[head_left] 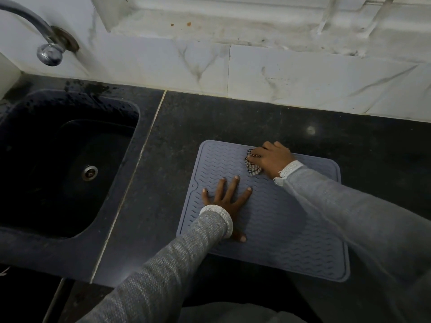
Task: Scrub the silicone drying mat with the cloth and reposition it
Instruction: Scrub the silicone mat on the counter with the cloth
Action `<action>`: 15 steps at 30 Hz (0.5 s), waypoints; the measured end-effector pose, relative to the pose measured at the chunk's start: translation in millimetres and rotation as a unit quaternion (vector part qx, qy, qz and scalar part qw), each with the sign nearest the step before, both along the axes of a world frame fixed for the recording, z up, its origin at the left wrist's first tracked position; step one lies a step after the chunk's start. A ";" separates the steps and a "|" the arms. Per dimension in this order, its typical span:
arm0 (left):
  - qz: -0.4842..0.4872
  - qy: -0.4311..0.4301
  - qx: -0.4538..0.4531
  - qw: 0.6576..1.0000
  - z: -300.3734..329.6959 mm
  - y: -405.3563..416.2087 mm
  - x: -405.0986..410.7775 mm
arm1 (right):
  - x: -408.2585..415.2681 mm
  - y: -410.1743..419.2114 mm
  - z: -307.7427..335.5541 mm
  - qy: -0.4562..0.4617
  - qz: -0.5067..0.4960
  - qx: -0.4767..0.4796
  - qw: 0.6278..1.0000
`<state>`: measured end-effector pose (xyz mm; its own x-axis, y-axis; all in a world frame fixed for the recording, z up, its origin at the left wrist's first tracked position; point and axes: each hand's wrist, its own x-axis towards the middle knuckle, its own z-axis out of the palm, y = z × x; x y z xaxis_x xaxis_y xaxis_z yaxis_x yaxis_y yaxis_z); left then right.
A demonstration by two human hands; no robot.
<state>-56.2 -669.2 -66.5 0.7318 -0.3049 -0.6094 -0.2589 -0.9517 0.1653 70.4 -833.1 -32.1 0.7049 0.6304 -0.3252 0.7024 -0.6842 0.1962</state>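
A grey-blue silicone drying mat [279, 229] with wavy ridges lies flat on the black counter, right of the sink. My left hand [227, 199] presses on the mat's left part with fingers spread and straight. My right hand [272, 159] sits near the mat's far edge, its fingers curled over a bunched black-and-white checked cloth [251, 165]. The cloth touches the mat and is mostly hidden under that hand. Grey knit sleeves cover both arms.
A dark sink [65, 164] with a metal drain [89, 172] is set into the counter [361, 145] at left. A chrome tap [44, 45] juts from the marbled wall tiles [279, 73] above it. The counter's front edge runs along the mat's near side.
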 end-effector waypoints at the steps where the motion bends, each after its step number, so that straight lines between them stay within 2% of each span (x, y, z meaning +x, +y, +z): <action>1: -0.002 -0.002 0.000 1.000 -0.2 0.3 0.3 | 3.2 4.5 4.0 0.004 -0.011 0.008 1.000; 4: -0.003 -0.007 0.003 1.000 -0.2 0.4 0.9 | 8.4 27.4 8.7 -0.003 -0.023 0.067 0.997; 6: -0.005 0.000 0.006 1.000 1.1 0.1 1.3 | 7.3 46.6 8.2 -0.003 -0.014 0.074 0.997; 9: -0.007 0.004 0.008 1.000 1.5 -0.2 1.4 | 1.8 51.0 1.2 0.007 0.007 0.021 1.000; 12: -0.001 0.000 0.001 1.000 1.5 -0.1 0.5 | -5.0 10.2 -6.1 0.011 -0.012 0.012 1.000; 15: 0.001 -0.001 0.002 1.000 1.0 -1.2 0.6 | -7.3 -18.8 -6.5 0.003 0.004 -0.038 0.999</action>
<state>-55.6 -670.5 -65.5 0.7335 -0.3004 -0.6097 -0.2569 -0.9530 0.1605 63.1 -851.9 -38.7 0.6973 0.6101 -0.3763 0.7097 -0.6612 0.2430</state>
